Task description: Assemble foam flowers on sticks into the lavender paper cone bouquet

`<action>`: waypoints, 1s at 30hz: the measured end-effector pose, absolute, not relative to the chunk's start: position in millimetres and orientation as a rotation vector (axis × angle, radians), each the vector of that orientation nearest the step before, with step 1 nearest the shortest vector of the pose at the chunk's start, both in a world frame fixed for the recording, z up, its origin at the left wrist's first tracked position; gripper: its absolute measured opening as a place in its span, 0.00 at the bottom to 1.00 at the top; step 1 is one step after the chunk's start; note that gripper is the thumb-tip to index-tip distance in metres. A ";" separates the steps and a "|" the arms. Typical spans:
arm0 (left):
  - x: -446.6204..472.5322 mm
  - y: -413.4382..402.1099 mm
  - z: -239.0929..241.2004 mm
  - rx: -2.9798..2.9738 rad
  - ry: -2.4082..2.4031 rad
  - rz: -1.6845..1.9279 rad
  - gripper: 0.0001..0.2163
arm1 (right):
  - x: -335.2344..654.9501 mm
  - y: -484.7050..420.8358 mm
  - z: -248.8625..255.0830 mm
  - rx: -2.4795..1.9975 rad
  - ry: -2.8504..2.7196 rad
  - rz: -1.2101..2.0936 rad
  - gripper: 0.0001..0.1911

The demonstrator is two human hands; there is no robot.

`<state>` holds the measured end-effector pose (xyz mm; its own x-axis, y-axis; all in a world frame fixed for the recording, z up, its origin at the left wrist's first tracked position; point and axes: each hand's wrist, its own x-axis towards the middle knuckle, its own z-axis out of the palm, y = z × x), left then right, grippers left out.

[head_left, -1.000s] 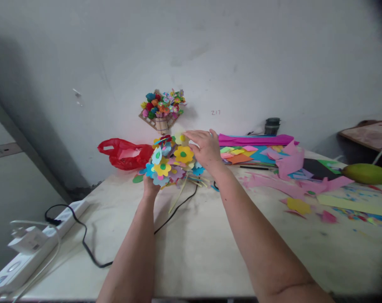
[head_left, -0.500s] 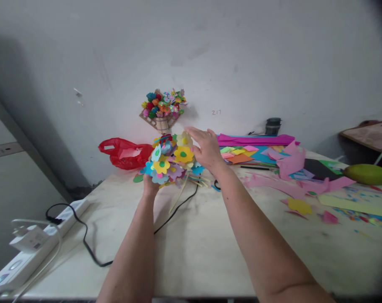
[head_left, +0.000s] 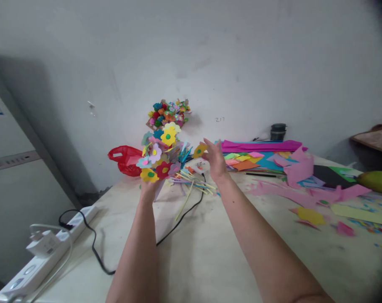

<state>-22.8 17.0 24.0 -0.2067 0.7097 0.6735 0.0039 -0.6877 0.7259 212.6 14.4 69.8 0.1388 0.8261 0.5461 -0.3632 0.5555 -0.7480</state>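
My left hand (head_left: 149,188) is closed round the stems of a bunch of paper flowers (head_left: 161,155), held up above the table and tilted left. My right hand (head_left: 214,159) is raised just right of the bunch, and its fingertips pinch a single yellow paper flower with a green centre (head_left: 199,150). Loose pale sticks (head_left: 194,183) lie on the table below both hands.
A red plastic bag (head_left: 124,159) lies behind the bunch. A flower arrangement (head_left: 168,113) hangs on the wall. Coloured paper sheets and scraps (head_left: 273,158) cover the right side, with a green mango (head_left: 375,181). A power strip (head_left: 46,248) and black cable (head_left: 96,248) lie left.
My left hand has lifted the bunch and tipped it left. My right hand has come off the bunch, now holding one yellow flower. The view has shifted slightly.
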 end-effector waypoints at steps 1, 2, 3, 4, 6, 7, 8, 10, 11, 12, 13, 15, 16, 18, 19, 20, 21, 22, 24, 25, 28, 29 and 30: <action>-24.2 18.8 21.4 1.529 0.775 1.968 0.31 | 211.0 13.0 69.2 -0.461 -1.095 0.993 0.41; -25.7 21.1 19.2 1.473 0.759 1.980 0.30 | 209.5 12.1 68.5 -0.435 -1.074 1.053 0.42; -27.1 23.7 17.5 1.409 0.765 2.009 0.29 | 208.0 11.7 67.7 -0.424 -1.064 1.093 0.41; -28.5 26.5 16.7 1.349 0.779 2.036 0.28 | 206.5 12.0 66.5 -0.431 -1.061 1.116 0.40; -31.0 31.8 17.7 1.246 0.802 2.050 0.28 | 202.5 14.4 62.7 -0.477 -1.084 1.131 0.38; -32.1 34.1 19.4 1.199 0.799 2.047 0.27 | 200.1 16.2 60.1 -0.506 -1.107 1.127 0.37; -33.0 36.1 21.6 1.155 0.787 2.037 0.27 | 197.4 17.9 57.3 -0.532 -1.141 1.118 0.36; -33.7 39.2 27.0 1.074 0.746 2.015 0.26 | 191.1 20.0 52.0 -0.590 -1.231 1.103 0.35; -33.1 40.1 29.7 1.036 0.729 2.004 0.26 | 187.7 19.9 49.7 -0.630 -1.282 1.097 0.33; -31.7 40.6 32.1 1.006 0.720 1.989 0.27 | 184.1 19.0 47.7 -0.682 -1.342 1.094 0.32; -29.4 40.6 34.2 0.982 0.716 1.972 0.27 | 180.4 17.4 45.9 -0.741 -1.408 1.094 0.29; -21.8 39.4 37.3 0.963 0.725 1.921 0.28 | 172.6 12.8 42.4 -0.866 -1.566 1.116 0.23; -16.8 38.6 38.3 0.960 0.726 1.908 0.28 | 168.5 10.4 40.3 -0.922 -1.645 1.136 0.21; -5.5 36.9 39.6 0.948 0.744 1.871 0.28 | 159.9 6.7 34.9 -0.997 -1.778 1.176 0.17; 0.2 36.3 40.1 0.937 0.756 1.843 0.29 | 155.5 5.5 31.6 -1.015 -1.822 1.185 0.16; 5.7 35.9 40.6 0.927 0.776 1.820 0.29 | 151.0 4.8 28.1 -1.018 -1.855 1.192 0.14; 10.8 35.6 41.1 0.934 0.805 1.805 0.29 | 146.7 4.5 24.5 -1.011 -1.870 1.191 0.12; 15.3 35.4 41.7 0.941 0.831 1.799 0.29 | 142.6 4.2 21.1 -1.005 -1.883 1.198 0.11; 22.3 34.7 42.7 0.945 0.861 1.797 0.29 | 135.9 3.9 15.8 -1.020 -1.854 1.215 0.08; 24.7 34.1 43.0 0.940 0.860 1.801 0.29 | 133.6 3.7 14.0 -1.038 -1.831 1.220 0.08; 28.0 31.8 41.8 0.911 0.828 1.808 0.27 | 131.3 3.0 12.6 -1.133 -1.800 1.164 0.07; 28.1 31.0 40.7 0.912 0.827 1.804 0.27 | 131.7 2.7 12.8 -1.183 -1.822 1.103 0.08; 28.1 30.3 39.5 0.927 0.835 1.798 0.27 | 132.3 2.4 13.2 -1.238 -1.859 1.011 0.10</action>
<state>28.1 30.3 39.5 -0.2958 0.9250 0.2386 -0.4148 -0.3493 0.8402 132.3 2.4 13.2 -0.3195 0.9407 0.1136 0.4162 0.2470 -0.8751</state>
